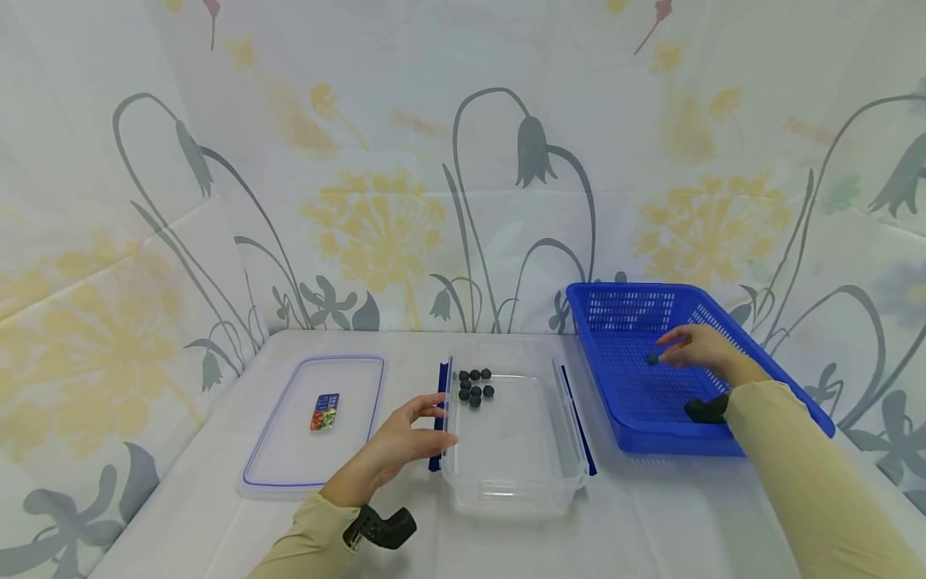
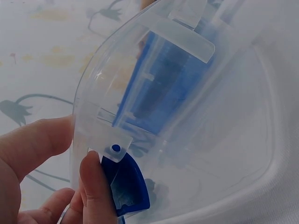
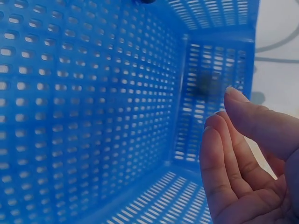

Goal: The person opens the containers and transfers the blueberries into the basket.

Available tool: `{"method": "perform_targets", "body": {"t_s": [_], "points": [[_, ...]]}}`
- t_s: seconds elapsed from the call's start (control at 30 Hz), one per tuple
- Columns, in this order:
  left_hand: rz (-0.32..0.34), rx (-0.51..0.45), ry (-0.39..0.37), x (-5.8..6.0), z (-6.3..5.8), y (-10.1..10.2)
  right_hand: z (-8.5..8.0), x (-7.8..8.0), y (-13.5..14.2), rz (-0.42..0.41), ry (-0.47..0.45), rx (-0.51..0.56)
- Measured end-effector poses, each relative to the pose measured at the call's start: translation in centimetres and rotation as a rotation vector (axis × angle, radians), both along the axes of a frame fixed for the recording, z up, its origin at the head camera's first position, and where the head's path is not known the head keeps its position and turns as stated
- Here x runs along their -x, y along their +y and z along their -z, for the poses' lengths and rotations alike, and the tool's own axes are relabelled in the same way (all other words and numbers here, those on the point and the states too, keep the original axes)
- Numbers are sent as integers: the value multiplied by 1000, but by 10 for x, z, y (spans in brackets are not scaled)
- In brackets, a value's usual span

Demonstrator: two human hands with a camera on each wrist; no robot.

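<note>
Several small dark round balls (image 1: pixel 475 392) lie in the far left part of a clear plastic container (image 1: pixel 514 442) with blue side latches. My left hand (image 1: pixel 405 438) holds the container's left side, its thumb against the blue latch (image 2: pixel 128 186) in the left wrist view. Inside a blue plastic basket (image 1: pixel 622 402) on the right, one more dark ball (image 1: pixel 653 359) is seen close to the fingertips of my right hand (image 1: pixel 698 351). The right wrist view shows that hand's thumb and fingers apart, holding nothing. Part of another dark thing (image 3: pixel 147 1) shows at that view's top edge.
A clear lid (image 1: pixel 289 442) with a blue seal and a colorful label (image 1: pixel 325 412) lies flat on the white-covered table, left of the container. Behind the table hangs a flower-patterned cloth (image 1: pixel 405 161). The basket's raised walls surround my right hand.
</note>
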State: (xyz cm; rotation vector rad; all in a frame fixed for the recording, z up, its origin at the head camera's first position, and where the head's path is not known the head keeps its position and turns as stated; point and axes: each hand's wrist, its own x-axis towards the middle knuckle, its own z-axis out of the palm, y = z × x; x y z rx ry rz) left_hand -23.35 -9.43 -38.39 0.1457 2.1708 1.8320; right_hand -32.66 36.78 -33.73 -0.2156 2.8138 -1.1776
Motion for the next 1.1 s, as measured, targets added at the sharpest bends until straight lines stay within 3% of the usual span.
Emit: {"method": "perform_targets", "body": {"t_s": [0.4,0.67,1.1], "points": [[1,-10,1,-1,0,1,-31,-5,-8,-24,69,-83],[-1,-1,5,0,1,1,-49,-5,-31,-76,96,-63],[0,-10,4,1,3,0,-54,5,-87,-135,106,-10]]}}
